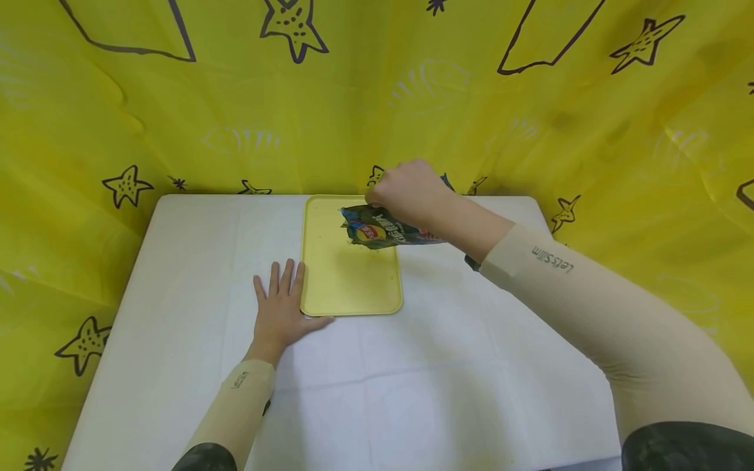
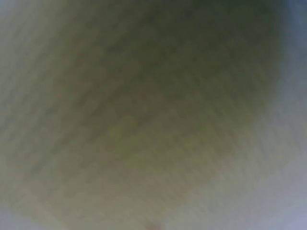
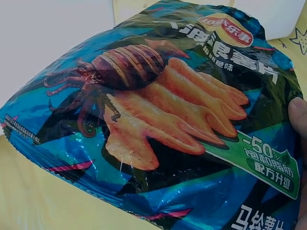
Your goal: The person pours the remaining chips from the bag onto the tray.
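A dark blue and green potato chip bag (image 1: 377, 227) is held in the air over the far right part of a yellow tray (image 1: 353, 288). My right hand (image 1: 412, 193) grips its upper side, and the bag's logo end points left. Up close in the right wrist view, the chip bag (image 3: 163, 110) shows a squid and wavy chips, with fingertips (image 3: 299, 115) at its right edge. My left hand (image 1: 283, 315) lies flat with fingers spread at the tray's near left corner, its thumb along the front edge. Whether the bag is torn open, I cannot tell.
The tray stands on a white-covered table (image 1: 471, 366), near its far edge. Behind hangs a yellow curtain (image 1: 353, 118) with drawn starfish and fish bones. Blurred beige cloth (image 2: 144, 120) fills the left wrist view.
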A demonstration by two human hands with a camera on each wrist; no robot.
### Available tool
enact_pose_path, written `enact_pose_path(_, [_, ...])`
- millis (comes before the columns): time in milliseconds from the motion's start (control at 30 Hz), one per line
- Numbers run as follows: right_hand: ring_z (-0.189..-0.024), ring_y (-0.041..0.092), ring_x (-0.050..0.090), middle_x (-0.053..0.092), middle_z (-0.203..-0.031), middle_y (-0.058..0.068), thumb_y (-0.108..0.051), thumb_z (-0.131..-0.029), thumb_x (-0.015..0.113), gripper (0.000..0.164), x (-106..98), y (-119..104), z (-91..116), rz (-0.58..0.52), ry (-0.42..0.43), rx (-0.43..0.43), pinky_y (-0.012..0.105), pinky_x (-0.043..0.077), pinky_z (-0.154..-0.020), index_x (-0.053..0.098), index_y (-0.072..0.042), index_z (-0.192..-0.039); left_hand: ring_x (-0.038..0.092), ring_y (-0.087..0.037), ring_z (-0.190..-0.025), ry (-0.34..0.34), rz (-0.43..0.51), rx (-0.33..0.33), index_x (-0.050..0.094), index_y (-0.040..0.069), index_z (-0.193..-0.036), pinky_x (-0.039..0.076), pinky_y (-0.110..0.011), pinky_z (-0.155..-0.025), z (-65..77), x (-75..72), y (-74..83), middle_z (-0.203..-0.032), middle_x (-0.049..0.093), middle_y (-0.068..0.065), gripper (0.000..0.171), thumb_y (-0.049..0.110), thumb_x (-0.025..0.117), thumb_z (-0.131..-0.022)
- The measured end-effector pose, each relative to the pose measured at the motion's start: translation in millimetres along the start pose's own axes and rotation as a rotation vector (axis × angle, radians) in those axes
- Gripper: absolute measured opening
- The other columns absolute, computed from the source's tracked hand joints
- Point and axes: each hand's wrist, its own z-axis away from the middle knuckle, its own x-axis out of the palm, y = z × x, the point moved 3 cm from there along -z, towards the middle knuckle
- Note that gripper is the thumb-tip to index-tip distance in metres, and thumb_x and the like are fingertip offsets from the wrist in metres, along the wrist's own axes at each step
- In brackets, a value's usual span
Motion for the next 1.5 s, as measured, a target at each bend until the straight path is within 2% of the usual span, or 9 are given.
enact_pose_path(367, [-0.050,0.016,0.038,0.050,-0.056,-0.002,0.003,-0.085,0.049,0.033,-7.9,-2.5,-3.8,0.016,0.031,-0.021,0.030,0.033,-0.042,0.058,-0.022,-0.065,-0.004,-0.033,-0.139,-0.001,0.003,0.001,0.003,0.019,-0.149,-0.011,-0.062,-0.102,-0.6,-0.2,1.3,-0.154,0.006,-0.008,0.125,0.095,0.029,-0.053])
enact_pose_path(600, [-0.049,0.018,0.046,0.052,-0.058,-0.001,0.000,-0.085,0.053,0.030,-10.3,-5.1,-5.5,0.035,0.046,-0.020,0.033,0.039,-0.042,0.061,-0.023,-0.067,-0.002,-0.034,-0.139,0.018,0.022,0.014,0.007,0.017,-0.149,-0.010,-0.063,-0.103,0.4,-2.2,1.1,-0.154,0.008,-0.009,0.124,0.094,0.033,-0.054])
enact_pose_path(900, [-0.050,0.018,0.047,0.054,-0.059,-0.002,-0.002,-0.084,0.058,0.026,-9.7,-6.7,-6.1,0.031,0.045,-0.026,0.034,0.041,-0.044,0.064,-0.023,-0.071,-0.001,-0.034,-0.139,0.021,0.027,0.015,0.006,0.019,-0.149,-0.009,-0.062,-0.103,0.7,-2.2,0.9,-0.154,0.009,-0.008,0.124,0.094,0.033,-0.054])
enact_pose_path(1267, [-0.051,0.017,0.046,0.054,-0.059,-0.004,-0.003,-0.085,0.056,0.026,-9.8,-9.6,-8.2,-0.007,0.053,-0.018,0.033,0.041,-0.044,0.065,-0.024,-0.071,-0.003,-0.033,-0.139,0.013,0.027,0.005,0.006,0.018,-0.149,-0.011,-0.062,-0.103,0.6,-2.1,0.6,-0.154,0.008,-0.008,0.124,0.094,0.031,-0.054])
enact_pose_path(1500, [-0.053,0.017,0.047,0.055,-0.062,-0.003,-0.006,-0.083,0.061,0.022,-9.0,-10.6,-7.2,-0.001,0.020,-0.021,0.034,0.042,-0.045,0.066,-0.025,-0.074,-0.003,-0.034,-0.139,0.015,0.027,0.009,0.007,0.018,-0.149,-0.011,-0.062,-0.102,1.2,-2.6,0.9,-0.154,0.008,-0.008,0.124,0.094,0.032,-0.055])
